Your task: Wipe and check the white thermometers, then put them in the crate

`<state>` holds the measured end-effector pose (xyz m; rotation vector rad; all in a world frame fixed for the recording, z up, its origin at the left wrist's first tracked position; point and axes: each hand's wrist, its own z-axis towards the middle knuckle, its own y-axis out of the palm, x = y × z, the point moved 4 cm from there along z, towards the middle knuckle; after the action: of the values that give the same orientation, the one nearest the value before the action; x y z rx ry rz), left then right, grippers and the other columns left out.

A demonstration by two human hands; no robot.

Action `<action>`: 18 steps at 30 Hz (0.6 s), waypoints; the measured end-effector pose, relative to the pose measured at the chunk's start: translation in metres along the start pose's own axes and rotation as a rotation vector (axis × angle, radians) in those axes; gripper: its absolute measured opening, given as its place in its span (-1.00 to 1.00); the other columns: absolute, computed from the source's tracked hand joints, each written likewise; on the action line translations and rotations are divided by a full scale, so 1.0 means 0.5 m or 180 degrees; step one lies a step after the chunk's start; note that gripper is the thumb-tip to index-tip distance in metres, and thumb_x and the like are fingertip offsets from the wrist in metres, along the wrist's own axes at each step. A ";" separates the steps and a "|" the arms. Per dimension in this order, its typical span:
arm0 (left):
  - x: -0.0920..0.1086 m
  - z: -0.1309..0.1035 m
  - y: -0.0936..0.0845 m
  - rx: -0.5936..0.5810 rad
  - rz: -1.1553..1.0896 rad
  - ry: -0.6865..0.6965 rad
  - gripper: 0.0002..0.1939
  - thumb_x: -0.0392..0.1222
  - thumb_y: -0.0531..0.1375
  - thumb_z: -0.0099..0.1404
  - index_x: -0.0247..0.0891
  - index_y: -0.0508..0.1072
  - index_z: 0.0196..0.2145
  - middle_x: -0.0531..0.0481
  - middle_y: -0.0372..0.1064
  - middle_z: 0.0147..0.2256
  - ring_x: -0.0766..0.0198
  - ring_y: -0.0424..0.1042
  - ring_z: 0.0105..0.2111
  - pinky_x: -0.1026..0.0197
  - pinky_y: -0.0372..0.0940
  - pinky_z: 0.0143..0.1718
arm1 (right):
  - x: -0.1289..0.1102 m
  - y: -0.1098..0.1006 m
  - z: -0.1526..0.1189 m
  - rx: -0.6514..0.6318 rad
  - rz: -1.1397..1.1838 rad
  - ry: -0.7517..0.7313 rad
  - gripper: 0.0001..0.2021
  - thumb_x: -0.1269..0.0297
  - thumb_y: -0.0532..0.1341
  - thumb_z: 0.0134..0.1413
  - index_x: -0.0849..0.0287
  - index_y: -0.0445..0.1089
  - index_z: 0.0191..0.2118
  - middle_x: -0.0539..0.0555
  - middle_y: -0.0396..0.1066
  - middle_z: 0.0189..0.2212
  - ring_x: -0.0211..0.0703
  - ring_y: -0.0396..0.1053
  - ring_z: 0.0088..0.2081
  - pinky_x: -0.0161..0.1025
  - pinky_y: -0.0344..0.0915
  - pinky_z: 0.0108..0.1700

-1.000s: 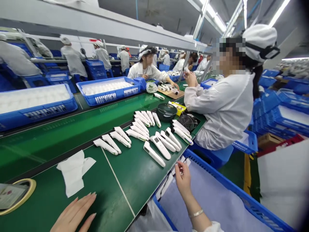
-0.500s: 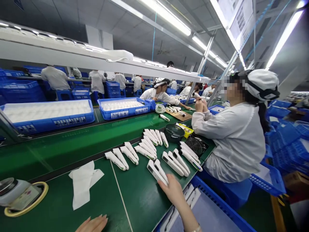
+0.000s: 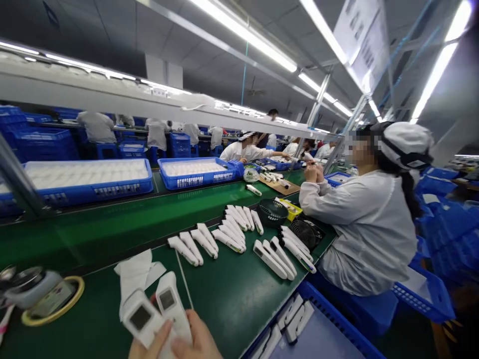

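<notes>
Two white handheld devices with small dark screens are held up near the bottom of the view. My left hand (image 3: 152,344) grips the left device (image 3: 139,317), its thumb across the front. Around the right device (image 3: 172,304) my right hand (image 3: 200,339) is closed, and the two devices touch or overlap low down. Behind them, white paper sheets (image 3: 136,269) lie on the green bench (image 3: 224,279). Several similar white devices (image 3: 186,248) lie in a slanting row farther back, with another group (image 3: 275,257) to the right.
A jar (image 3: 35,289) and a yellow tape ring (image 3: 80,294) are at left. Blue trays (image 3: 123,189) line the far side. A black round basket (image 3: 272,212) and seated co-worker (image 3: 359,209) are at right; a blue crate (image 3: 337,329) is below the bench edge.
My right hand has come back from the right group with the two devices that lay there. My left hand has risen from the bench and closed on one of them. The view has shifted slightly.
</notes>
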<state>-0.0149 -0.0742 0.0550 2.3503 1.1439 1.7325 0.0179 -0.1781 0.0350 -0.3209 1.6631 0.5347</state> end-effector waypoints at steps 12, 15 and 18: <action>0.101 -0.051 -0.016 -0.0589 -0.1461 -0.0379 -0.49 0.18 0.07 0.21 -0.32 0.43 -0.13 -0.18 0.46 -0.14 0.04 0.40 -0.07 0.02 0.25 0.01 | -0.057 0.058 -0.029 -0.0601 0.0237 0.0177 -0.59 0.05 0.06 0.17 0.10 0.28 0.08 0.11 0.34 0.05 -0.02 0.26 0.08 -0.05 0.17 0.14; 0.100 -0.055 -0.026 -0.0464 -0.1322 -0.0375 -0.49 0.19 0.13 0.16 -0.35 0.45 -0.22 -0.16 0.50 -0.28 0.03 0.45 -0.16 0.02 0.28 -0.05 | -0.067 0.060 -0.041 -0.0740 0.0104 0.0137 -0.62 0.10 0.05 0.19 0.08 0.26 0.09 0.11 0.32 0.06 -0.03 0.27 0.07 -0.08 0.20 0.11; 0.097 -0.054 -0.032 -0.0494 -0.1192 -0.0350 -0.43 0.24 0.13 0.13 -0.38 0.45 -0.20 -0.17 0.50 -0.31 0.03 0.47 -0.22 0.02 0.30 -0.11 | -0.084 0.061 -0.043 -0.0793 0.0039 0.0088 -0.62 0.13 0.06 0.21 0.04 0.21 0.12 0.08 0.27 0.10 -0.07 0.24 0.09 -0.15 0.22 0.09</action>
<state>-0.0400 -0.0467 0.0991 1.9612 1.2787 1.4867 -0.0089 -0.1671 0.0831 -0.5020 1.6277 0.7519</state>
